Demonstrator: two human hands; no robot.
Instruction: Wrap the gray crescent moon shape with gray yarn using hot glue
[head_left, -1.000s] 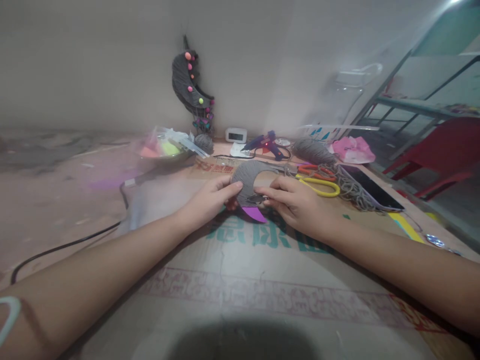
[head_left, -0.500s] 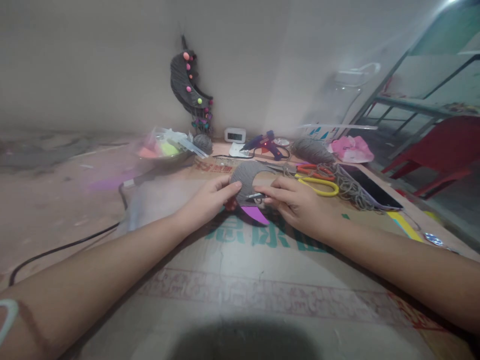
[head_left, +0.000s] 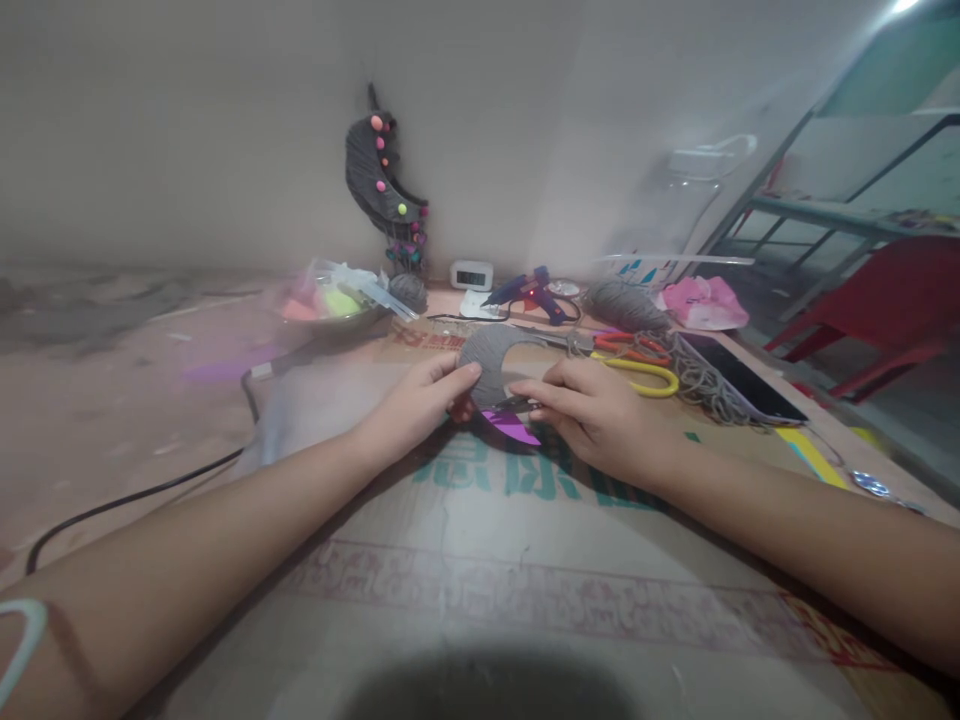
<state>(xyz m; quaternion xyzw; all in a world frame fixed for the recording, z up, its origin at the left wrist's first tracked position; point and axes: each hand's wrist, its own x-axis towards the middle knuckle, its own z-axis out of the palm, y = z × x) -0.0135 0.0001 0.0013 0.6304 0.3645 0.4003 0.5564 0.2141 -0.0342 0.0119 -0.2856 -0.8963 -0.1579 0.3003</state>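
Observation:
My left hand [head_left: 429,402] grips a crescent shape [head_left: 489,352] by its outer curve, the thumb on top. Grey yarn covers most of it, and its lower tip [head_left: 514,428] is bare purple. In a closed pinch, my right hand [head_left: 592,410] holds a slim, pointed metal tool [head_left: 517,405] at the crescent's inner side. The tool lies over the border between yarn and purple; its exact kind is too small to make out. Beyond the crescent lie orange-handled scissors [head_left: 634,348] and yellow-handled scissors [head_left: 645,380].
Both arms extend over printed cardboard [head_left: 450,560]. At the back stand a bowl [head_left: 330,325], a white clock [head_left: 472,275], a glue gun [head_left: 529,295] and grey yarn [head_left: 626,303]. A phone [head_left: 739,378] lies right. A decorated grey crescent [head_left: 367,175] hangs on the wall.
The metal tool's tip has shifted down the crescent, from the grey yarn to the purple edge. My left hand keeps its hold. The view has tilted slightly.

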